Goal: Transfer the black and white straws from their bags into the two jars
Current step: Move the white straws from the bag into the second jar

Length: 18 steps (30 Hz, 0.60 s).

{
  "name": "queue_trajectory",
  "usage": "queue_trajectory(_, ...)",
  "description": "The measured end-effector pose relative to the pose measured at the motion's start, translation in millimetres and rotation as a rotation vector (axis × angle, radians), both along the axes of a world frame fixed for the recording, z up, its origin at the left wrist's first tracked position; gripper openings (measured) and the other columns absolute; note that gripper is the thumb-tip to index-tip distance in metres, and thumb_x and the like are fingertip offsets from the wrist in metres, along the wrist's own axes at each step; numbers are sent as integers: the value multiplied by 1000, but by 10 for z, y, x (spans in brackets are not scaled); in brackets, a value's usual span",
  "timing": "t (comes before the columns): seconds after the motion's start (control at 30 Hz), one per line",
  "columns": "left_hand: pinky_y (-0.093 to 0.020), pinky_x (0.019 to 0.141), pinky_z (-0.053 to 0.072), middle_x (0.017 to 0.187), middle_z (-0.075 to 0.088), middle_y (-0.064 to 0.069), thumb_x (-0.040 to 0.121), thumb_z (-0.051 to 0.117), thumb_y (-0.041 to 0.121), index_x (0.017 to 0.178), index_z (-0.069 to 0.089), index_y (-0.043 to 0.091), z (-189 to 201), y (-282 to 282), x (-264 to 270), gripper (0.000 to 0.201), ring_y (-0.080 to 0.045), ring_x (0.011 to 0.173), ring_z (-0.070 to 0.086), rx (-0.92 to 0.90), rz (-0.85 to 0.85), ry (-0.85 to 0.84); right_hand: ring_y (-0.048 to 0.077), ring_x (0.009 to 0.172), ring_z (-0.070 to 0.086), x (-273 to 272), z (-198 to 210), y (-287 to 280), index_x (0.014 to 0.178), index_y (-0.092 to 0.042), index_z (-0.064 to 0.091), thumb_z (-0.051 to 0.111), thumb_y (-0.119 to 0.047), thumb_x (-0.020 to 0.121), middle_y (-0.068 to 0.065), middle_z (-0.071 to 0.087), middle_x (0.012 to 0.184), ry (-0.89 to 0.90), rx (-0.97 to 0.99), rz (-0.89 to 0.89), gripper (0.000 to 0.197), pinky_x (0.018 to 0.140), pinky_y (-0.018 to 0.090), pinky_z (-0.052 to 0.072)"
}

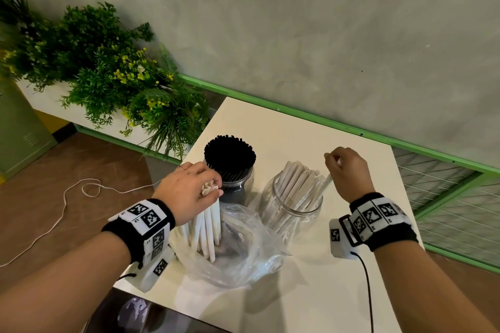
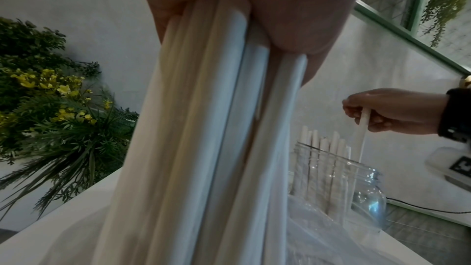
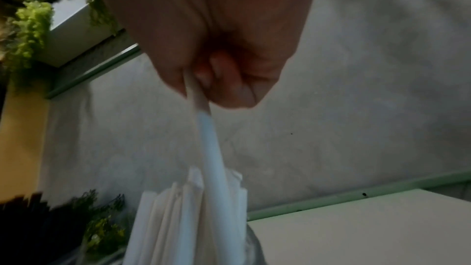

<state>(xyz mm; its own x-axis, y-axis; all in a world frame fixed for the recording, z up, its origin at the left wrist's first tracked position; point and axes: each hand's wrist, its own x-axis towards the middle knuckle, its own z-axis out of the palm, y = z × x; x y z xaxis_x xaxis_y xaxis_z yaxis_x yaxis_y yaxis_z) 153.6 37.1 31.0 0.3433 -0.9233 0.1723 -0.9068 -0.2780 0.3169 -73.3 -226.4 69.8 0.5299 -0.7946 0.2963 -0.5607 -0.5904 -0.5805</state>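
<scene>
The left hand [image 1: 189, 192] clasps a bundle of white paper straws [image 1: 207, 227] upright as a supply, while the right hand [image 1: 349, 170] pinches a single white straw [image 1: 328, 180], lowering it into the clear glass jar [image 1: 292, 213] beneath its fingertips.

Leafy plants [image 1: 108, 73], white cord [image 1: 54, 213] on floor, perhaps mesh fencing [image 1: 446, 197]

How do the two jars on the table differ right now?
The left jar is packed tight with upright black straws; the right jar holds white straws leaning loosely with room left. The right hand is lowering a straw into the right jar only. Both are clear.
</scene>
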Motion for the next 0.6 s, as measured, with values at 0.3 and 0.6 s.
queue_trajectory(0.3, -26, 71, 35, 95, 53, 15, 80, 32, 61, 93, 59, 35, -16, 3, -4, 39, -17, 89, 47, -19, 9, 8, 29, 72, 63, -179, -104, 123, 93, -12, 51, 66, -6, 86, 4, 62, 83, -50, 105, -28, 17, 69, 32, 47)
queue_trajectory(0.6, -27, 71, 39, 96, 53, 14, 80, 32, 61, 93, 58, 35, -11, 6, -11, 39, -17, 90, 48, -9, 14, 8, 23, 80, 57, -303, -316, 216, 84, -5, 67, 68, 1, 82, 9, 56, 111, -45, -139, 6, 7, 75, 34, 50)
